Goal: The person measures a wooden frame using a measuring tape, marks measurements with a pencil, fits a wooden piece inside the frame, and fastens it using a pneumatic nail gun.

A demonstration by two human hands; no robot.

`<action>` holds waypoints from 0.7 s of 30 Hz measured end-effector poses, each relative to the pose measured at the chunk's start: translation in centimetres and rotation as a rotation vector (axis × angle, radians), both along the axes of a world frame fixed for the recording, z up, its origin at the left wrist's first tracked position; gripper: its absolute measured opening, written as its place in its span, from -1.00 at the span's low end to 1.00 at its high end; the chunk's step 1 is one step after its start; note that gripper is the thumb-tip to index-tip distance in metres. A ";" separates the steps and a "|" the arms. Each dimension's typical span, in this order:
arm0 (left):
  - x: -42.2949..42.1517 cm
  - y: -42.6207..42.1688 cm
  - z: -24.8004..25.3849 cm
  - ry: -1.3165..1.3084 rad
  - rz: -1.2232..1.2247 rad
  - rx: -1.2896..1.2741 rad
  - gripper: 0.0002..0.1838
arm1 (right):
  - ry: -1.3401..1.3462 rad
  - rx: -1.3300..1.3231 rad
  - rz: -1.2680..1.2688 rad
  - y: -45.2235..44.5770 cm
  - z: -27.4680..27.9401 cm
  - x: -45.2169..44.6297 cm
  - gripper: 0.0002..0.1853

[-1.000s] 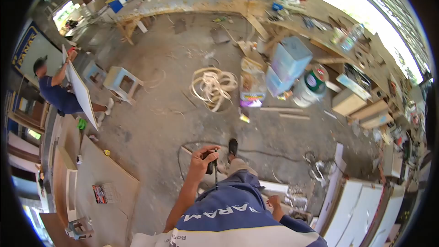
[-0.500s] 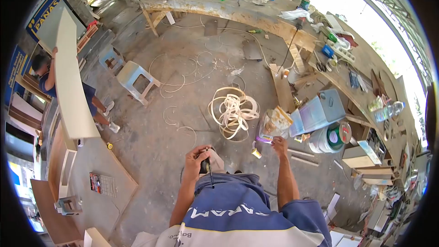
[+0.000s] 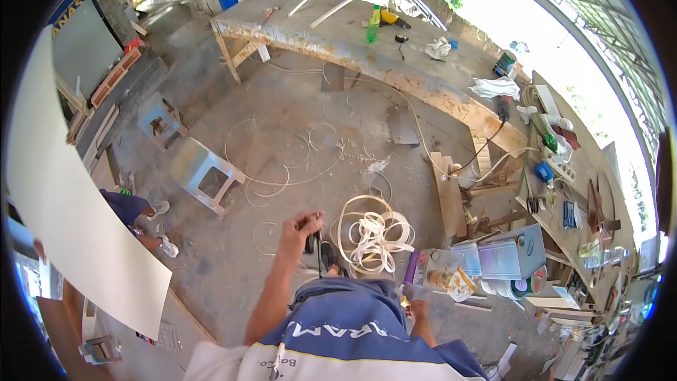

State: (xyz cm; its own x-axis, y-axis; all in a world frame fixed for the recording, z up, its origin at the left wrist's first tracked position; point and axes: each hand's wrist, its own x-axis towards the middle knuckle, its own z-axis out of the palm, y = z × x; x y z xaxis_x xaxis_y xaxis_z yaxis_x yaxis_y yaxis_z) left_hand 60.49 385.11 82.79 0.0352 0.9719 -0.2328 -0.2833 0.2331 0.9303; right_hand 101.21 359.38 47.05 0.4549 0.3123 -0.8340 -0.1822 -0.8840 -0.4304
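My left hand (image 3: 303,231) is closed around a dark tool (image 3: 310,243) with a thin black rod pointing down, in front of my shirt. Lower and to the right, my right hand (image 3: 417,308) has its fingers curled beside a small yellow item (image 3: 405,301); whether it touches that item is unclear. Just above it stands a purple object (image 3: 411,267), next to a clear container with yellow and white contents (image 3: 451,281). A tangled coil of pale strips (image 3: 377,236) lies on the floor between my hands and the workbench.
A co-worker's legs (image 3: 137,222) show behind a large pale panel (image 3: 84,197) at left. Two stools (image 3: 204,173) stand on the floor. A long workbench (image 3: 317,46) curves across the back. Bluish boxes (image 3: 511,250) and wood pieces are at right, with loose strips on the floor.
The view has shifted toward the bench and right side. My right hand has drawn down, closer to my body. The co-worker's panel has come nearer at left, hiding their upper body.
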 end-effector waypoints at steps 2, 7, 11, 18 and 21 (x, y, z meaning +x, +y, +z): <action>-1.7 4.6 0.6 0.034 -0.058 0.092 -0.74 | 0.002 -0.012 0.020 0.7 2.0 -2.2 -0.82; -3.4 12.8 1.9 0.030 -0.079 0.091 -0.72 | -0.048 0.010 0.180 7.2 4.0 -6.1 -0.81; -3.8 16.2 0.6 -0.009 -0.046 0.036 -0.74 | -0.073 0.064 0.202 14.0 3.8 -7.2 -0.79; -6.3 23.6 -3.4 -0.082 0.049 -0.043 -0.73 | -0.298 0.172 0.403 31.2 3.6 -4.1 -0.75; -7.5 29.3 -4.7 -0.091 0.121 -0.019 -0.74 | -0.427 0.214 0.507 38.6 -2.2 -1.4 -0.82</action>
State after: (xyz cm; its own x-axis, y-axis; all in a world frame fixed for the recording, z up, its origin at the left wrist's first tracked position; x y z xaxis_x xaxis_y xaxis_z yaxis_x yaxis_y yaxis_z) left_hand 52.96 414.38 78.11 -0.0602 0.9658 -0.2521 -0.3936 0.2091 0.8952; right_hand 99.84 397.94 44.84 0.4837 0.7108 -0.5107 0.4551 -0.7026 -0.5469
